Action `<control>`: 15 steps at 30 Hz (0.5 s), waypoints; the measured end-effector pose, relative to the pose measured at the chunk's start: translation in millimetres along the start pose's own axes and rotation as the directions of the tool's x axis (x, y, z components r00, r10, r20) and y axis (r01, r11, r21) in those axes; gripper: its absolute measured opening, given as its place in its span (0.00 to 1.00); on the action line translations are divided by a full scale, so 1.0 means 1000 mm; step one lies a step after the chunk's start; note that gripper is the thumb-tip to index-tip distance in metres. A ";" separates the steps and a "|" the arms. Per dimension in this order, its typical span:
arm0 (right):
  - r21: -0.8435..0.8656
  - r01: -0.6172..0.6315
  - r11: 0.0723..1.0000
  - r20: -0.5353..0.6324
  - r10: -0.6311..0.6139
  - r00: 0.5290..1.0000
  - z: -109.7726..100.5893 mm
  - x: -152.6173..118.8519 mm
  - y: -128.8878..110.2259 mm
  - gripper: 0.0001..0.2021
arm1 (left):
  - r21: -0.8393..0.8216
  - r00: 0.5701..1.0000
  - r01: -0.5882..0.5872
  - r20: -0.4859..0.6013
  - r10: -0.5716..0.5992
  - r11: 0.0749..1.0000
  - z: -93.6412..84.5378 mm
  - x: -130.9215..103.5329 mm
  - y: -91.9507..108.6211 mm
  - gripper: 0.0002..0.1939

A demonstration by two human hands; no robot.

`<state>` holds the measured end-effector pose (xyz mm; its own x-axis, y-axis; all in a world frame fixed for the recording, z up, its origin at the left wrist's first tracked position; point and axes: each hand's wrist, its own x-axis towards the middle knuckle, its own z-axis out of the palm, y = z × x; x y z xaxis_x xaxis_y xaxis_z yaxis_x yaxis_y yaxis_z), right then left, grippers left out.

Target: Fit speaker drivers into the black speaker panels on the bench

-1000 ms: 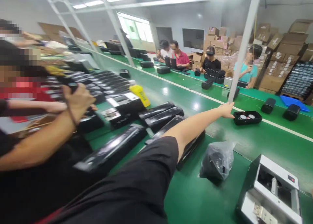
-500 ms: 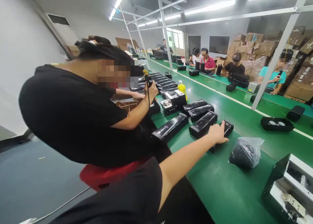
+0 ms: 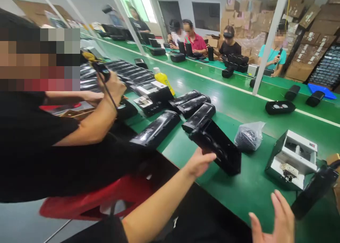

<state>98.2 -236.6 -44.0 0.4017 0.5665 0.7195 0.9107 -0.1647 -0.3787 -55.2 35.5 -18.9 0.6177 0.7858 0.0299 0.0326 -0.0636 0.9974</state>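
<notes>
The left hand [image 3: 198, 162] grasps the near end of a black speaker housing [image 3: 216, 146] lifted above the green tabletop [image 3: 239, 193], its long axis slanting down-right toward the released right hand [image 3: 276, 220].

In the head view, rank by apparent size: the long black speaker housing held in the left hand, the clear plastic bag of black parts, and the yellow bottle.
1. Long black speaker housing.
2. Clear plastic bag of black parts.
3. Yellow bottle, though it stands farther from the camera, so its true size is unsure.

A glossy black speaker housing [image 3: 216, 147] lies over a green belt [image 3: 247, 186], beside what seems a grey-black bagged part [image 3: 248, 137].
</notes>
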 end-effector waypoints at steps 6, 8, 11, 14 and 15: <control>0.013 0.277 0.961 0.178 -0.275 0.945 0.021 0.010 0.015 0.15 | -0.298 0.982 0.110 0.180 -0.057 0.948 0.065 -0.045 -0.037 0.51; 0.027 0.371 0.928 0.172 -0.370 0.913 0.013 0.017 0.036 0.12 | -0.317 0.988 0.109 0.141 -0.067 0.942 0.058 -0.037 -0.039 0.58; 0.018 0.472 0.881 0.164 -0.468 0.868 0.005 0.025 0.064 0.10 | -0.266 0.991 0.111 0.100 -0.087 0.957 0.036 -0.024 -0.033 0.62; -0.085 0.452 0.888 0.219 -0.425 0.878 -0.004 0.024 0.062 0.11 | -0.174 0.978 0.123 0.190 -0.089 0.977 0.032 -0.019 -0.027 0.60; -0.140 0.420 0.897 0.244 -0.380 0.892 -0.008 0.022 0.056 0.12 | -0.131 0.973 0.110 0.216 -0.080 0.985 0.034 -0.018 -0.027 0.58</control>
<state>158.8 -240.0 -44.2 -0.0113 0.7648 0.6441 0.9988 -0.0225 0.0442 -40.4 1.9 -48.7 0.7683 0.6368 -0.0649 -0.0029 0.1049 0.9945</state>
